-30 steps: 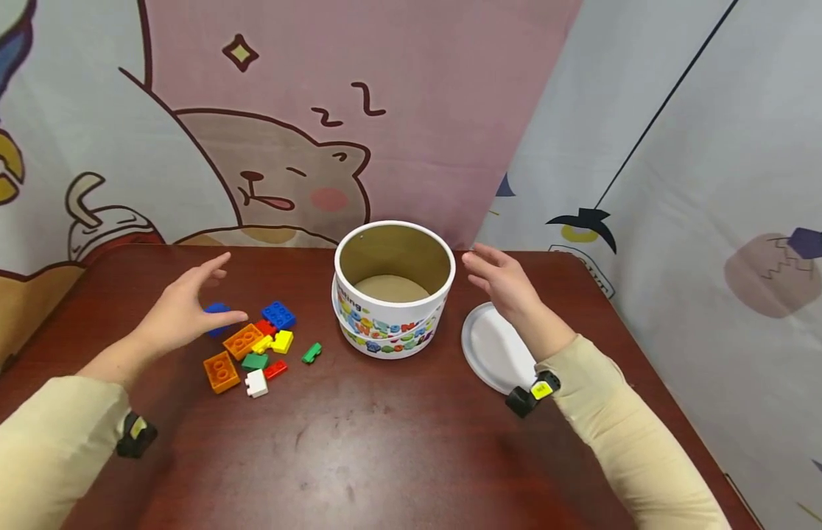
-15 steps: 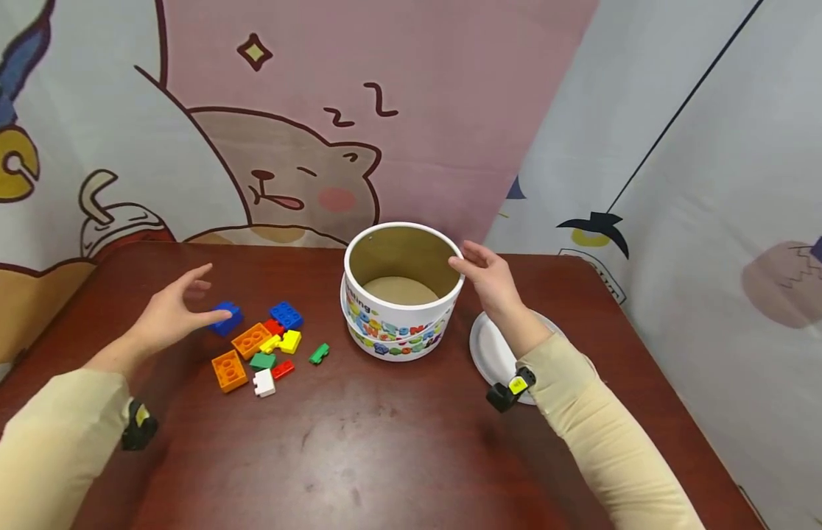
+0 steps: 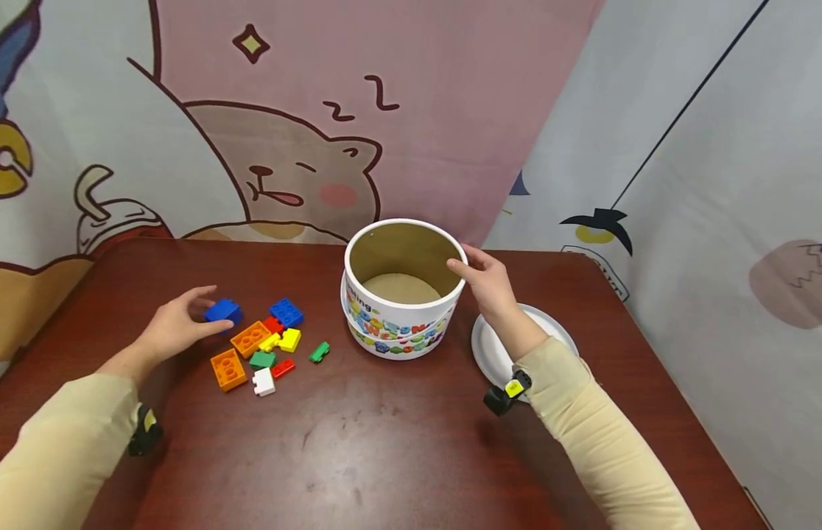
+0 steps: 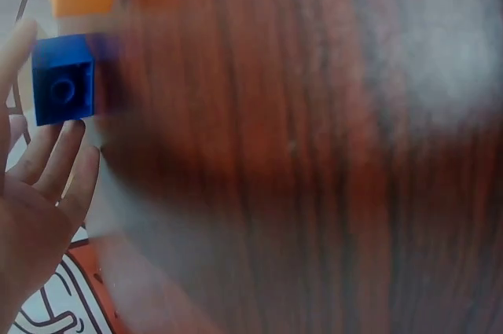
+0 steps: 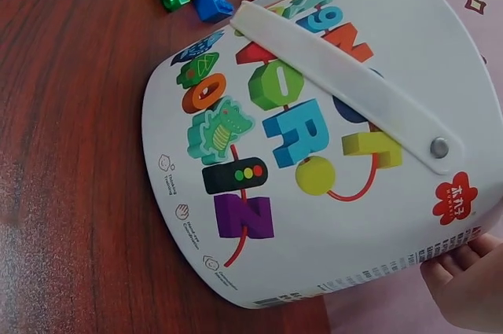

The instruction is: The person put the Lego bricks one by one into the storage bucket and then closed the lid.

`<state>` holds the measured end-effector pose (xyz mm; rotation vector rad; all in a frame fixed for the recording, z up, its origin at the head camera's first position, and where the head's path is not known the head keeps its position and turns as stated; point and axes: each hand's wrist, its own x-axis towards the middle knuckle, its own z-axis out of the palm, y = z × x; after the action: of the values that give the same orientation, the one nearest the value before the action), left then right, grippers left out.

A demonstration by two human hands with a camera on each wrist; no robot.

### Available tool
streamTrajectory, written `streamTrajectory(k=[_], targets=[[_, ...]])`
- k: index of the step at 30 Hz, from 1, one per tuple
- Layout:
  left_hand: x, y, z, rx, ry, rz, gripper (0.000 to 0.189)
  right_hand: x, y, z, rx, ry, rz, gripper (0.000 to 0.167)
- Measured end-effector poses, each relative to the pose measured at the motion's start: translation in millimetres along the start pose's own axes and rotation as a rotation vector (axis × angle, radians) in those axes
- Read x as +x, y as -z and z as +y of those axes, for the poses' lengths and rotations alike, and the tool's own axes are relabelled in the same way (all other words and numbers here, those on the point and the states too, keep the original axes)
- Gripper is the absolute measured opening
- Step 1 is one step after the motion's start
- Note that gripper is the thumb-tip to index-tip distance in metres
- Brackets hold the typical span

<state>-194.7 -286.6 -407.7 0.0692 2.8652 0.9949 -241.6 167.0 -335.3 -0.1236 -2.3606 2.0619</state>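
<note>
On the table's left side, my left hand (image 3: 171, 324) pinches a blue toy brick (image 3: 223, 312), thumb on the near side and fingers on the far side. In the left wrist view the hollow underside of that blue brick (image 4: 64, 86) faces the camera, with fingertips at its edge. My right hand (image 3: 492, 291) grips the rim of a white bucket (image 3: 398, 327), thumb over the rim and fingers outside. The bucket is printed with colourful toy shapes, and its bare floor shows inside. Its white handle (image 5: 338, 78) hangs down against the side.
Several loose bricks lie beside the left hand: an orange brick (image 3: 228, 369), a white brick (image 3: 264, 382), a second blue brick (image 3: 287, 313). A green brick (image 3: 320, 352) lies nearer the bucket. A round white lid (image 3: 490, 350) lies partly under the right forearm. A printed cloth (image 3: 451, 110) hangs behind.
My left hand has come down onto the blue brick and tipped it slightly. My right hand has moved left to the bucket's rim and taken hold. The head view has shifted slightly.
</note>
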Motion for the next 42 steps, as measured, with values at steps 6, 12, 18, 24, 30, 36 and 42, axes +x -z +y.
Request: streamTrajectory(k=[6,12,18,24,30,36,42], targets=[[-0.3,-2.6,-2.6,0.027,-0.009,-0.010,0.070,-1.1,-3,0,-0.017,0.014,0.018,0.049],[3.4,-4.0,-3.7,0.051,-0.016,-0.016,0.064,-1.3,-2,0,-0.021,0.019,0.029,0.050],[4.6,-3.4,-3.0,0.069,-0.033,-0.014,0.062,-2.2,-1,-1,-0.049,0.023,0.036,0.050],[1.8,-0.1,-1.4,0.049,-0.011,-0.023,0.061,-2.0,-1,0,-0.065,0.012,0.027,0.050],[-0.2,6.8,3.7,0.004,0.004,-0.007,0.062,-1.4,-1,0,-0.064,0.025,0.028,0.050],[-4.4,13.9,15.3,-0.044,-0.022,0.013,0.061,-2.1,-2,-1,-0.073,0.026,0.033,0.049],[-6.2,21.0,30.2,-0.061,-0.096,0.070,0.050,-2.1,-2,0,-0.078,0.021,0.031,0.050]])
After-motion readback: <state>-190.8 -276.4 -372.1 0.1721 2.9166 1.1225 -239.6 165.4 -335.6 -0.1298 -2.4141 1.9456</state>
